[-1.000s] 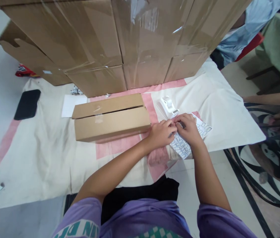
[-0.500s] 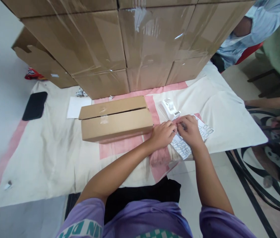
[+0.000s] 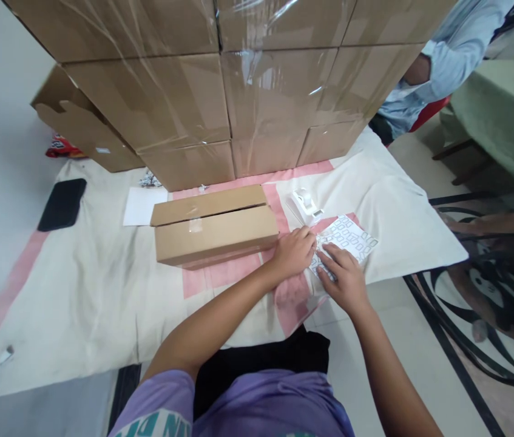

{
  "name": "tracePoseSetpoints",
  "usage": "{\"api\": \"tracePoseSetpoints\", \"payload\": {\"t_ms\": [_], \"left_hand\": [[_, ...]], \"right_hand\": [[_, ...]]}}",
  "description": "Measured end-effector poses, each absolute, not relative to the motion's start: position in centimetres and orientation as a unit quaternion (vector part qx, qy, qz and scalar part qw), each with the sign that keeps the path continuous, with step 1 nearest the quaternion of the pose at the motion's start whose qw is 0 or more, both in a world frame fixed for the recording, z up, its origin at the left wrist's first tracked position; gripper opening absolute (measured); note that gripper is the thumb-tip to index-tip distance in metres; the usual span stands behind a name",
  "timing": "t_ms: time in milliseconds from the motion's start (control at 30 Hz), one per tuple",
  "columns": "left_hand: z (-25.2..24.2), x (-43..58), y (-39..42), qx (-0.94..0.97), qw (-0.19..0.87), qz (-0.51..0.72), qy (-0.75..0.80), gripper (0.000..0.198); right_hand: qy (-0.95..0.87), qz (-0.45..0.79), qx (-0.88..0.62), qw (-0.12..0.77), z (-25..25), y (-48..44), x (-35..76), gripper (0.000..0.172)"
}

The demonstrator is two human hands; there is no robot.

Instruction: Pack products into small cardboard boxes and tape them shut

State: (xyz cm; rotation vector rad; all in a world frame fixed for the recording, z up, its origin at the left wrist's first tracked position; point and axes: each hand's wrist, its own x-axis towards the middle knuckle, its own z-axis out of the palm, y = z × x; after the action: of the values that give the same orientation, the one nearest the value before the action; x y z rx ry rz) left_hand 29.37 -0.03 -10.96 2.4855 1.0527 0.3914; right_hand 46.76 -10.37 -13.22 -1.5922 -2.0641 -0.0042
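Observation:
A white sheet printed with rows of small outlined shapes (image 3: 350, 237) lies near the table's front edge. My right hand (image 3: 341, 273) rests on its lower part, fingers spread apart. At the sheet's left edge is my left hand (image 3: 295, 249), its fingers bent and close together; what they pinch, if anything, is too small to make out. Just behind my hands stands a white tape dispenser (image 3: 306, 206). Left of my left hand sits a long closed cardboard box (image 3: 215, 233) with a bit of clear tape across its top seam.
Stacked taped cartons (image 3: 275, 91) rise at the back. On the left lie a black phone (image 3: 62, 204), a white paper (image 3: 145, 206) and an open carton (image 3: 88, 133). A person's light blue sleeve (image 3: 457, 67) shows behind at the right.
My right hand has moved away from my left hand, its fingers spreading onto the sheet. More of the sheet's upper part shows. The view has shifted slightly.

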Motion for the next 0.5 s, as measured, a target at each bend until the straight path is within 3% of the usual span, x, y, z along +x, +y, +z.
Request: {"api": "tracePoseSetpoints", "payload": {"t_ms": [167,500], "left_hand": [[-11.41,29.35,-0.07,0.893,0.196,0.141,0.380,0.029],[-11.55,29.29,-0.03,0.895,0.193,0.140,0.377,0.024]], "right_hand": [[-0.755,-0.028,-0.578,0.309,-14.06,-10.19,46.53,0.027],[-0.748,-0.037,-0.585,0.311,-13.81,-10.02,46.32,0.023]]}}
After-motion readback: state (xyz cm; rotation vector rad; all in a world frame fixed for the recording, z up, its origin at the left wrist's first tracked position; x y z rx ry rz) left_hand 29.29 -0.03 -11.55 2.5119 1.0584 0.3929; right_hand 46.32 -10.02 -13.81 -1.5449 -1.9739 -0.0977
